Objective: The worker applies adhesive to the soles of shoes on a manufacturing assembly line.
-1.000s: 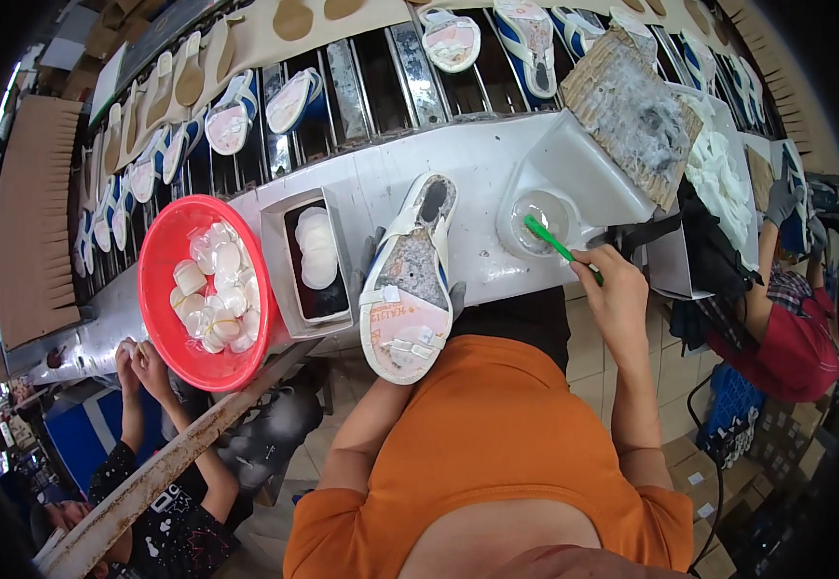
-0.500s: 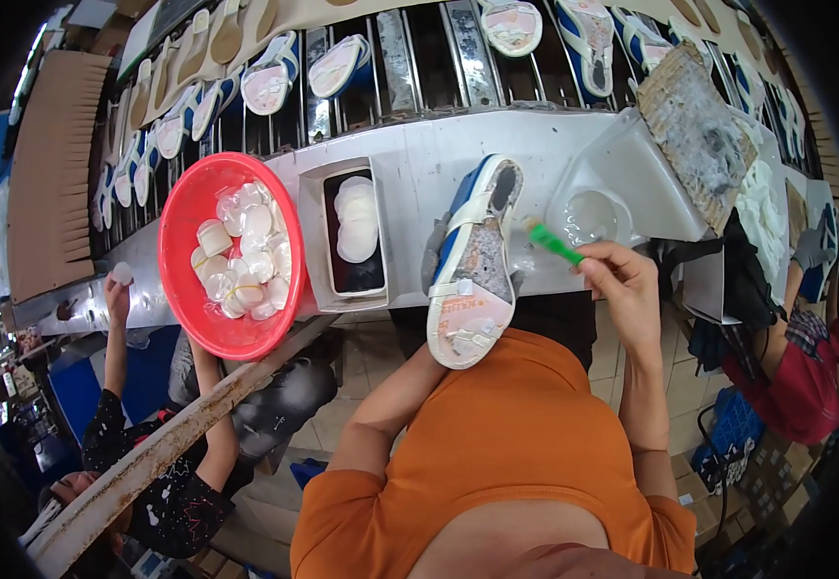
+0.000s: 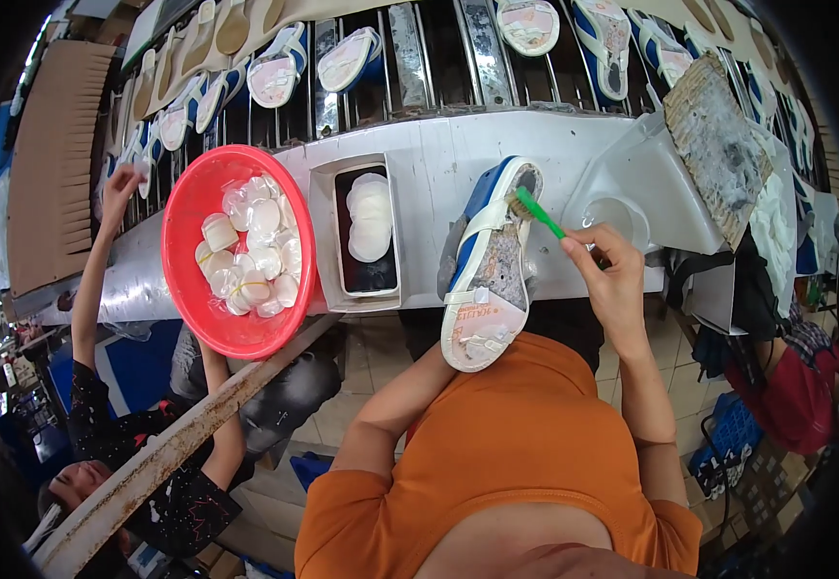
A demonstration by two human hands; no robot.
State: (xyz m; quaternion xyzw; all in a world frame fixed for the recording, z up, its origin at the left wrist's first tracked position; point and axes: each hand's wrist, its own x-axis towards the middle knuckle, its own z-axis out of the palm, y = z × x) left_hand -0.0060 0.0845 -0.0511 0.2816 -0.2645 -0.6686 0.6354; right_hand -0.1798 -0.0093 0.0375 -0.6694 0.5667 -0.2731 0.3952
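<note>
A blue-and-white sandal [image 3: 489, 309] is held with its underside up over the front edge of the bench. My left hand [image 3: 452, 253] is mostly hidden beneath it; what look like grey-gloved fingers show along its left edge. Between the fingers of my right hand [image 3: 612, 275] is a green-handled brush [image 3: 547, 218]. Its bristles touch the sandal's underside near the narrow heel end. To the right of the sandal, a round clear dish of liquid [image 3: 616, 220] stands in a white plastic tray [image 3: 675, 207].
A red basin [image 3: 173, 232] with round white pads and an open box [image 3: 397, 232] of white discs stand left. A slatted conveyor [image 3: 405, 58] carrying sandals runs behind the bench. A crusted board [image 3: 718, 145] leans at right. A co-worker's hand [image 3: 128, 181] reaches toward sandals at far left.
My right hand has brought the brush left and up onto the sandal's heel end. The co-worker's hand at far left has risen toward the conveyor.
</note>
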